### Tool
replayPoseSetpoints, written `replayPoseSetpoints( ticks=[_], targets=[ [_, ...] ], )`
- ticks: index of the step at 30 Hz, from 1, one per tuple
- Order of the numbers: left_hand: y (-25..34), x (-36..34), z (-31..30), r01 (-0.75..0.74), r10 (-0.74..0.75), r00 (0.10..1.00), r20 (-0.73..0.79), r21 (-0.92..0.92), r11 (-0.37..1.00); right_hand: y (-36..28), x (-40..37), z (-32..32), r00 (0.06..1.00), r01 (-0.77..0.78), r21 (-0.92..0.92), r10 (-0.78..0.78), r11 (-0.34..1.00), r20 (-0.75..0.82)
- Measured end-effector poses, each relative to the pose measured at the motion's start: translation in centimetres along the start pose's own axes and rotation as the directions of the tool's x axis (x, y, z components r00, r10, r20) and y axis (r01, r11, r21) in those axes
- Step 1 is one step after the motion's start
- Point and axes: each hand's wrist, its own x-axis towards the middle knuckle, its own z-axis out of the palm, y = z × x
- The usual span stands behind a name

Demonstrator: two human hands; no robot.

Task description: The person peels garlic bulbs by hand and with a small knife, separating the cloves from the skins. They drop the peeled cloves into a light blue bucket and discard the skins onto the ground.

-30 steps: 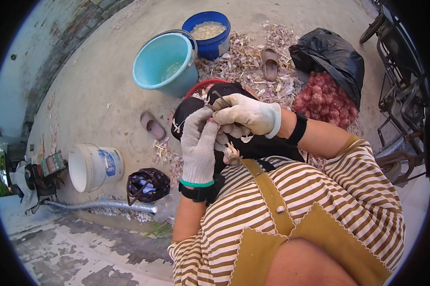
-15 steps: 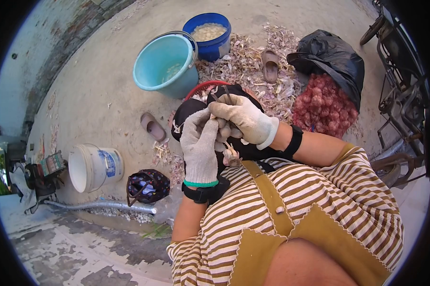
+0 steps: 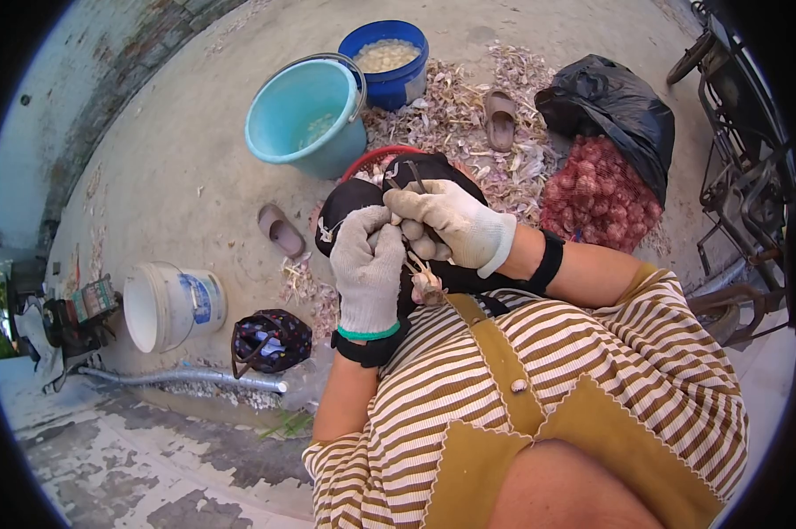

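Observation:
Both my hands wear pale knit gloves and meet over my dark-clothed lap. My left hand [image 3: 367, 269] is closed in a pinch, and a small pale piece, seemingly a garlic clove, barely shows between the fingertips. My right hand [image 3: 455, 225] is curled against it, gripping a dark two-pronged tool [image 3: 417, 180] whose ends stick up past the fingers; the rest of it is hidden. Just below the hands, a garlic bulb [image 3: 428, 287] with a dry stem rests on my lap. Behind my knees, a red basket [image 3: 382, 157] of garlic is partly covered.
A turquoise bucket [image 3: 283, 115] and a blue bucket [image 3: 413, 84] hold pale cloves in front. Garlic skins [image 3: 451, 115] litter the ground around a slipper [image 3: 500, 122]. A red net sack of garlic [image 3: 601, 194] lies at right. At left are another slipper [image 3: 281, 231], a white bucket [image 3: 173, 309] and a bag [image 3: 272, 339].
My left hand has turned slightly and its fingers have curled more at the fingertips. My right hand stays almost in place with the tool. The garlic bulb on my lap has barely shifted.

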Motion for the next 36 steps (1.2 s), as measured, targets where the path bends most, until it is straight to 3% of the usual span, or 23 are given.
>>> replayPoseSetpoints(
  ticks=[1,2,4,7,9,12,14,18,21,23,25,27,29,30,32,36],
  targets=[
    [0.6,-0.1,-0.2,0.251,-0.242,0.967,0.075,-0.175,0.952,-0.1,0.1,-0.2,0.996,-0.064,0.042,0.061,0.997,0.059],
    [0.5,-0.1,-0.3,0.254,-0.245,0.967,0.075,-0.174,0.951,-0.2,0.2,-0.3,0.986,-0.13,0.082,0.12,0.988,0.119],
    [0.4,0.2,-0.4,0.386,-0.347,0.922,0.171,-0.457,0.801,0.0,0.4,-0.7,0.976,-0.135,0.108,0.113,0.985,0.186],
    [0.7,0.4,-0.5,0.412,-0.367,0.91,0.195,-0.536,0.737,-0.2,0.5,-0.5,0.975,-0.153,0.061,0.141,0.986,0.173],
    [1.0,0.5,-0.4,0.434,-0.388,0.898,0.207,-0.561,0.705,0.0,0.6,-0.7,0.971,-0.142,0.132,0.113,0.981,0.21],
    [1.3,0.2,-0.5,0.395,-0.332,0.918,0.215,-0.471,0.788,0.0,0.4,-0.6,0.993,-0.047,0.11,0.035,0.993,0.109],
    [0.5,0.0,-0.1,0.295,-0.278,0.956,0.098,-0.317,0.901,0.0,0.3,-0.2,0.995,-0.045,0.078,0.037,0.996,0.094],
    [1.0,0.2,-0.3,0.307,-0.291,0.952,0.097,-0.256,0.917,-0.2,0.1,-0.1,0.997,-0.032,-0.016,0.034,0.999,0.074],
    [1.1,0.2,-0.4,0.332,-0.311,0.943,0.114,-0.301,0.894,0.3,0.8,-0.7,0.976,-0.119,0.099,0.099,0.988,0.193],
    [0.5,0.4,-0.6,0.383,-0.337,0.921,0.197,-0.626,0.679,0.4,1.1,-1.2,0.961,-0.136,0.123,0.101,0.983,0.256],
    [0.7,0.3,-0.7,0.403,-0.356,0.912,0.206,-0.621,0.672,0.4,1.1,-1.2,0.941,-0.158,0.145,0.105,0.977,0.32],
    [0.7,0.2,-0.7,0.42,-0.37,0.903,0.217,-0.616,0.666,-0.1,0.9,-1.0,0.977,-0.098,0.068,0.083,0.993,0.196],
    [0.5,0.2,-0.3,0.349,-0.318,0.937,0.147,-0.456,0.818,-0.2,1.0,-0.8,0.992,-0.058,0.026,0.054,0.998,0.112],
    [0.5,0.2,-0.1,0.35,-0.318,0.937,0.148,-0.457,0.818,-0.2,1.0,-0.6,0.999,-0.022,-0.017,0.023,1.0,0.029],
    [0.6,0.3,0.2,0.317,-0.308,0.948,0.077,-0.262,0.912,-0.1,1.2,-0.4,1.0,-0.014,-0.009,0.014,1.0,0.011],
    [-0.7,0.5,0.1,0.23,-0.226,0.973,0.041,-0.135,0.964,-0.5,1.1,-0.3,0.999,0.003,-0.143,-0.011,0.99,-0.051]
  ],
)
